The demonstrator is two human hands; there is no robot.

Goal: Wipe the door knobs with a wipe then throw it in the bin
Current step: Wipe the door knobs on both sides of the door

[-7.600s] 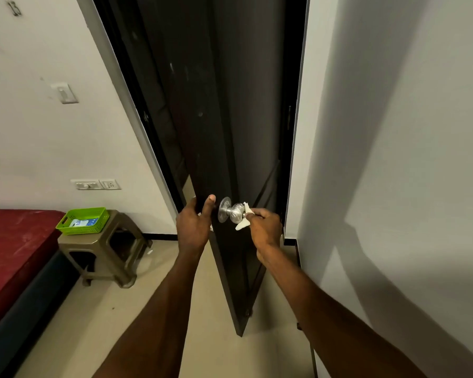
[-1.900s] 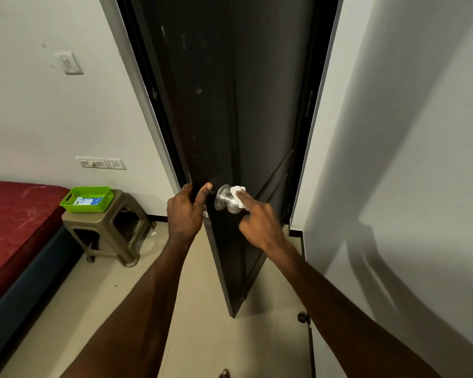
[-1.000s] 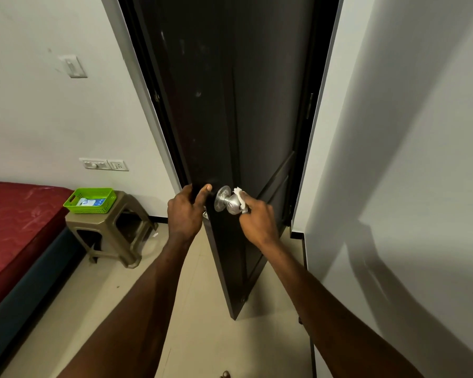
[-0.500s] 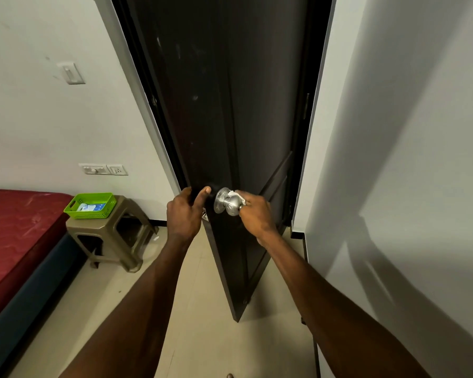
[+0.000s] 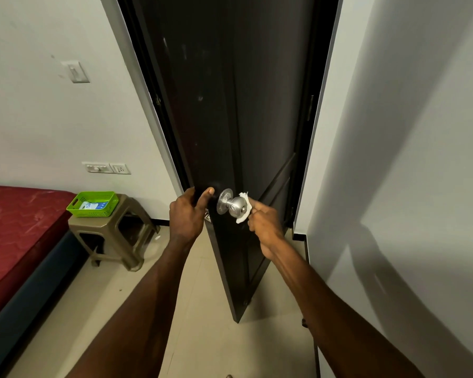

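At the far left a red mattress (image 5: 17,222) lies low along the wall, and just beside its corner a brown plastic stool (image 5: 115,236) stands on the pale floor (image 5: 197,323). A green basket (image 5: 94,203) sits on the stool's top, with a small blue-and-white packet inside it. On the white wall (image 5: 38,118) above, you can see a switch plate (image 5: 75,71) high up and a socket strip (image 5: 106,168) lower down.

Moving toward the middle, your left hand (image 5: 187,216) is wrapped around the free edge of the dark door (image 5: 230,105), which stands partly open and edge-on to you; the thumb lies against the near face and the fingers curl out of sight round the far side, so the hand is gripping the door itself.

Just to the right of that thumb, the silver door knob (image 5: 231,205) juts from the door face on its round plate. The white wipe (image 5: 245,210) is pressed against the knob's right side, bunched and partly hidden behind the ball. Your right hand (image 5: 264,221) is closed on the wipe, fingers pinched around it and touching the knob through it.

Farther right, the dark door frame (image 5: 316,105) runs up beside a plain white wall crossed by a broad shadow
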